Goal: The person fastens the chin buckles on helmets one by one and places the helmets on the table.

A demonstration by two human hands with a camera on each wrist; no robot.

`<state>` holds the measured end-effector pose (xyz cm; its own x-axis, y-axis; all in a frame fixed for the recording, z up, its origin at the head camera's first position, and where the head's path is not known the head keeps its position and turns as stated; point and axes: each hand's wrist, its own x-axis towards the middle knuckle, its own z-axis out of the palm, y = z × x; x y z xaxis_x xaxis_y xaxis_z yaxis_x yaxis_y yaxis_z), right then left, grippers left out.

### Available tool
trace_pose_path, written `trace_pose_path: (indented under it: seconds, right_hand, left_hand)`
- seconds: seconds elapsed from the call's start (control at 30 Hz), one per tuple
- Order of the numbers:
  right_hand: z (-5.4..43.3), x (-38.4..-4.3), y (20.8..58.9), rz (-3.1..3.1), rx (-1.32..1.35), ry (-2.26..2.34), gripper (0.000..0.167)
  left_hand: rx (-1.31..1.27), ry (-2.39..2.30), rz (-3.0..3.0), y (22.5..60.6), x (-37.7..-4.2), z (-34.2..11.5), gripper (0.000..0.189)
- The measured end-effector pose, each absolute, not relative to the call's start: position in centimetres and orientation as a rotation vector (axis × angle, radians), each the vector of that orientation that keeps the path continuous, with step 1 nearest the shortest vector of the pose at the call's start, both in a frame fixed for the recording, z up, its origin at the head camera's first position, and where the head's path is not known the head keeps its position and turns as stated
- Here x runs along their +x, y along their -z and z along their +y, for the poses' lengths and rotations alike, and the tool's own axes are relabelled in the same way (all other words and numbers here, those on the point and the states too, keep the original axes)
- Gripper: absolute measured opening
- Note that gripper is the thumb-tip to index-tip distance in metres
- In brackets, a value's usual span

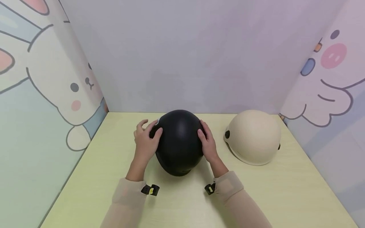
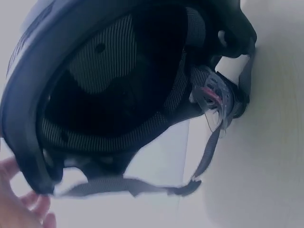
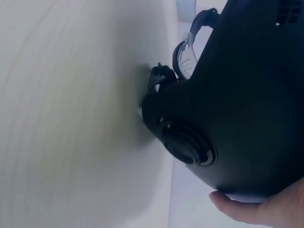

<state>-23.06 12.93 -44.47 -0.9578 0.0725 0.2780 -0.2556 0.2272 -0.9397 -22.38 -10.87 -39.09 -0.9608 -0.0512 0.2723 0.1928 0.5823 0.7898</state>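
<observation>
A black helmet [image 1: 180, 142] is held between both hands over the middle of the table. My left hand [image 1: 146, 140] grips its left edge, thumb on the shell and fingers bent around the far side. On the right side of the shell, my right hand [image 1: 208, 142] holds it with curved fingers. The left wrist view looks into the helmet's dark lining [image 2: 107, 61], with a chin strap [image 2: 114, 185] hanging across the opening. A round black knob [image 3: 185, 145] shows on the shell in the right wrist view, where the helmet's lower end is close to the tabletop.
A cream helmet [image 1: 253, 137] sits on the right of the pale wooden table [image 1: 94, 190], dome up. A plain wall [image 1: 182, 57] stands behind, and side panels with a cartoon rabbit [image 1: 57, 79] and a pig [image 1: 333, 57] flank the table.
</observation>
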Motion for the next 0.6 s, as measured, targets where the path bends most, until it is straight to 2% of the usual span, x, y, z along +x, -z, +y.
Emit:
trace_pose_path:
  seconds: [0.2,0.37,0.6]
  right_hand:
    - [12.0,-23.0,44.4,-2.282,0.178,-1.719,0.053]
    - [11.3,-22.9,44.1,-2.303,0.194,-1.680,0.053]
    - [10.8,-23.6,43.9,-2.352,0.192,-1.631,0.056]
  left_hand:
    - [-0.369,0.988,-2.712,38.3,-22.0,-9.4,0.063]
    - [-0.361,0.817,-2.864,37.7,-21.8,-8.8,0.078]
    - [-0.363,0.859,-2.888,38.0,-22.5,-9.3,0.082]
